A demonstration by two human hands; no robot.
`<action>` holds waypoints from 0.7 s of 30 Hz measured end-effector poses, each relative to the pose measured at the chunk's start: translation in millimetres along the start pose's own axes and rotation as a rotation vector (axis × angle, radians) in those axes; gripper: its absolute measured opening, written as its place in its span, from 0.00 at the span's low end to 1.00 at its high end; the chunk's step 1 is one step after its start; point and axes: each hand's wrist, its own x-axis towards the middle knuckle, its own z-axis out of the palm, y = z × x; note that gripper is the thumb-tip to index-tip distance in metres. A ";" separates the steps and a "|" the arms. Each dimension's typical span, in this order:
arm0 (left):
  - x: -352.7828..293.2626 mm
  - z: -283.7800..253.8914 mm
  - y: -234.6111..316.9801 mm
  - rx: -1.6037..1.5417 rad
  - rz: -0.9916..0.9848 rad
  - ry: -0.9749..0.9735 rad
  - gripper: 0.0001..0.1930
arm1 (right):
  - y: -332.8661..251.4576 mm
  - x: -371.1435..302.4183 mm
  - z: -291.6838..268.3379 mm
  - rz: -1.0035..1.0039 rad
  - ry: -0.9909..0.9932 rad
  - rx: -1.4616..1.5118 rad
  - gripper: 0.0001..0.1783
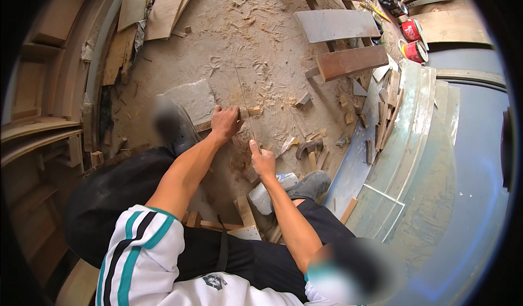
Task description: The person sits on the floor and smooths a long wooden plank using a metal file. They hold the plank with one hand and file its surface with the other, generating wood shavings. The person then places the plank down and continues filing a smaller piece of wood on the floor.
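Note:
My left hand (226,123) is closed over a narrow wooden strip (254,111), pressing it down low over the floor. The strip's right end sticks out past my fingers. In my closed right hand (263,161) is a hand saw (240,82), its thin blade seen nearly edge-on and pointing away from me. The blade crosses the strip just right of my left hand; whether its teeth are in the wood I cannot tell. A pale grey slab (190,101) lies beside my left hand, next to my left shoe (185,129).
A hammer (308,149) and wood offcuts (245,210) lie near my right shoe (313,185). Shavings cover the floor (218,50). Curved boards (338,25) stand far right, near red cans (414,51). Glass sheets (392,170) lie right; wooden shelving (41,82) stands left.

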 end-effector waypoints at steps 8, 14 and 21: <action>31.8 -8.7 -29.3 0.037 0.091 -0.045 0.05 | -29.8 13.3 0.1 -0.083 0.039 -0.095 0.43; 33.9 -13.3 -34.1 0.079 0.123 -0.016 0.09 | -24.8 23.4 2.6 -0.081 0.010 -0.056 0.43; 37.3 -23.8 -14.3 0.036 -0.122 -0.264 0.13 | -10.8 -0.4 -5.9 0.015 -0.033 -0.065 0.44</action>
